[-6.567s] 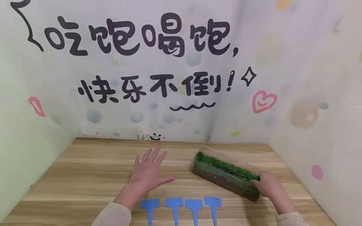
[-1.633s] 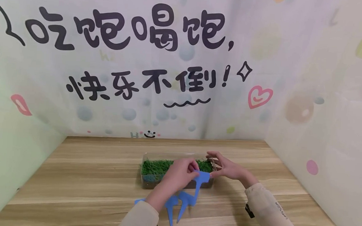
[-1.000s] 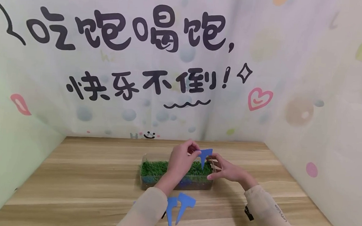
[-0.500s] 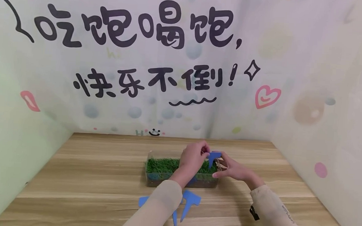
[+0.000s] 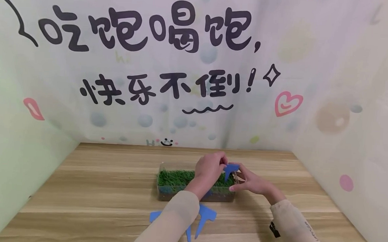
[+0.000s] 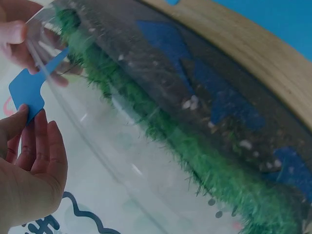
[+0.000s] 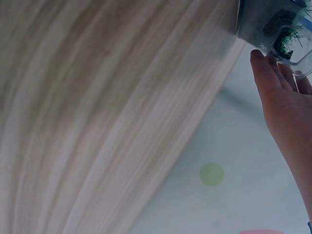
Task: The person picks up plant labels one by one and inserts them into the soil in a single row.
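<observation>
Evenly blue, T-shaped marker (image 5: 231, 168); stem reaching green grass (image 5: 176, 177)

This looks like a small booth (image 5: 196, 135): a wood-grain table (image 5: 111, 182) boxed in on 3 sides by pale walls (image 5: 350, 151), the back 1 printed with black Chinese writing (image 5: 176, 85) and blue bubbles (image 5: 145, 120).

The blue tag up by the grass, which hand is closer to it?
Left. The left hand pinches the blue tag by its flat top; the right hand is just beside it, at the end of the clear box.
</observation>
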`<state>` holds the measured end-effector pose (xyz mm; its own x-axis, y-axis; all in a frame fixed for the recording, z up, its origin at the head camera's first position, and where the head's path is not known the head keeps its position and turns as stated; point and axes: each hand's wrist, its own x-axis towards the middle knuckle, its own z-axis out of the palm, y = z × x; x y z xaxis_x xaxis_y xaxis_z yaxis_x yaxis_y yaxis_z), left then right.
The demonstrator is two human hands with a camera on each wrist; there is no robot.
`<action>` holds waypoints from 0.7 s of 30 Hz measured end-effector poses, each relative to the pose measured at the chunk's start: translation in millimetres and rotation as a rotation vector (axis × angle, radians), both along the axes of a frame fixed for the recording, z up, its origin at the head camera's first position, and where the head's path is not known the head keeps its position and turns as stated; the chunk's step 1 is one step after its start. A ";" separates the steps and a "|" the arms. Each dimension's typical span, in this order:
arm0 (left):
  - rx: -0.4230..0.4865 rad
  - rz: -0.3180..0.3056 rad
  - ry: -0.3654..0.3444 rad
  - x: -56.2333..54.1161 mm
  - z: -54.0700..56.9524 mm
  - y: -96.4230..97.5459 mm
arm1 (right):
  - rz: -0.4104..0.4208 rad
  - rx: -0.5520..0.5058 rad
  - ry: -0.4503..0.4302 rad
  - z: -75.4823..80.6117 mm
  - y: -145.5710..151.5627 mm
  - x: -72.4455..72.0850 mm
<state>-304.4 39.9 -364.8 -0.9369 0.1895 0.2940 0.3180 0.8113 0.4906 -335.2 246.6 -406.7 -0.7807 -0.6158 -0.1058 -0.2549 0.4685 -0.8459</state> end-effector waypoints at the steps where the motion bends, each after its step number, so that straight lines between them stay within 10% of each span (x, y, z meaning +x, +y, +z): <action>1: -0.012 0.002 -0.009 0.0 -1.0 0.6 | 0.001 -0.002 0.001 -0.2 0.4 0.0; 21: -0.060 0.013 -0.092 -3.7 -7.8 3.4 | 0.027 -0.002 0.037 2.3 2.0 1.5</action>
<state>-308.2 43.3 -372.5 -0.9618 0.1916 0.1956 0.2632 0.8437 0.4679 -333.8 248.6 -404.4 -0.7671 -0.6370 -0.0760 -0.2985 0.4593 -0.8366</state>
